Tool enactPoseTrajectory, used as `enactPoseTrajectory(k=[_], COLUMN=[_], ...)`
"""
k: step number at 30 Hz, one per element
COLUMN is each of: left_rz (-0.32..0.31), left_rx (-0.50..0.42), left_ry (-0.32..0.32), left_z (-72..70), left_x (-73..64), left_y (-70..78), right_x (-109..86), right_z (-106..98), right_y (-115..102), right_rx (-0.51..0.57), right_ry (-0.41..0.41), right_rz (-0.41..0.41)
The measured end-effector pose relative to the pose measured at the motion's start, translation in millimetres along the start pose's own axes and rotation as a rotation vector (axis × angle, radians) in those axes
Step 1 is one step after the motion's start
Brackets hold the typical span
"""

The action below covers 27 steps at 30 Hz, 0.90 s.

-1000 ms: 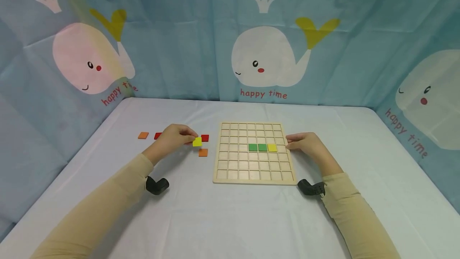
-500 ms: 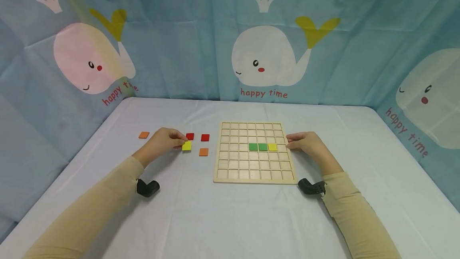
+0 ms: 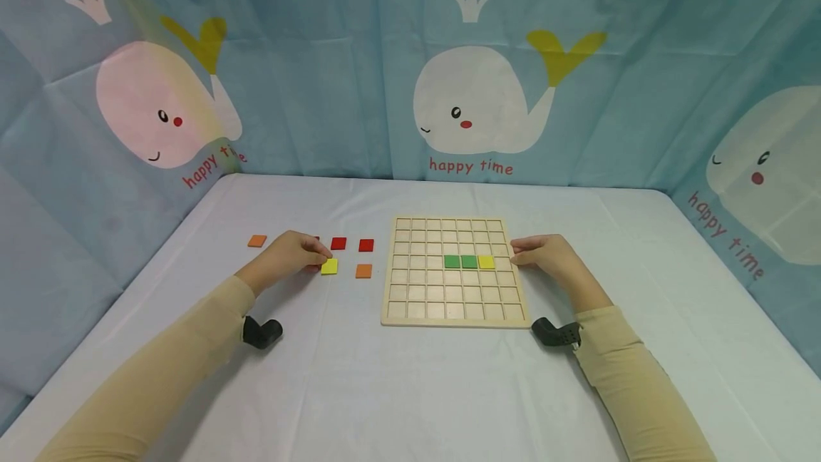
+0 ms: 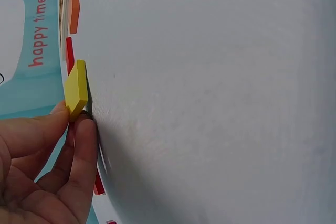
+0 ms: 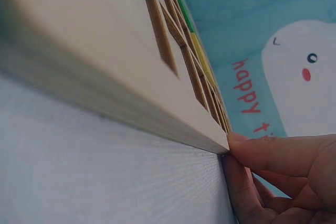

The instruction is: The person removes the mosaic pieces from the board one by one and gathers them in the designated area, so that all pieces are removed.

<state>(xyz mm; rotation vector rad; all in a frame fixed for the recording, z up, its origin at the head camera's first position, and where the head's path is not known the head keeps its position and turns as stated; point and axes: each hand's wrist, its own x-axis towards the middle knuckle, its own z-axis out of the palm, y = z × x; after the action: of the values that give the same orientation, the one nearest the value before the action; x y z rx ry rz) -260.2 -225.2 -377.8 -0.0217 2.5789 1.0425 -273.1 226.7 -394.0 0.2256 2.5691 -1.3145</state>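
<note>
In the head view my left hand [image 3: 286,257] is low over the table, left of the board. Its thumb and fingertips pinch one corner of a square yellow tile [image 3: 329,267]; the left wrist view shows this yellow tile [image 4: 77,92] tilted, close to the white cloth. My right hand [image 3: 547,257] holds the right edge of a wooden grid board [image 3: 455,324] between thumb and fingers, as the right wrist view confirms. Two green tiles [image 3: 452,262] and another yellow tile [image 3: 486,262] lie side by side in one row of the board.
Red tiles [image 3: 338,243] and an orange tile [image 3: 363,271] lie between my left hand and the board. Red pieces are partly hidden by that hand. Another orange tile [image 3: 257,241] lies farther left. A whale-print curtain [image 3: 359,91] stands behind the white table [image 3: 410,391].
My left hand has moved left and down with the yellow tile, away from the board, uncovering a red tile behind it. The right hand has stayed at the board's edge.
</note>
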Motion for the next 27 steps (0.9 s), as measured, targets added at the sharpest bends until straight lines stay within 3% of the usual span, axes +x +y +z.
enactPoseTrajectory(k=[27], left_rz=[-0.004], left_rx=[-0.027], left_ry=[0.018], left_z=[4.9], left_x=[4.1], left_y=[0.5], right_x=[-1.0], right_z=[-0.6], right_y=[0.5], right_rx=[0.011], right_ry=[-0.008], right_rz=[-0.023])
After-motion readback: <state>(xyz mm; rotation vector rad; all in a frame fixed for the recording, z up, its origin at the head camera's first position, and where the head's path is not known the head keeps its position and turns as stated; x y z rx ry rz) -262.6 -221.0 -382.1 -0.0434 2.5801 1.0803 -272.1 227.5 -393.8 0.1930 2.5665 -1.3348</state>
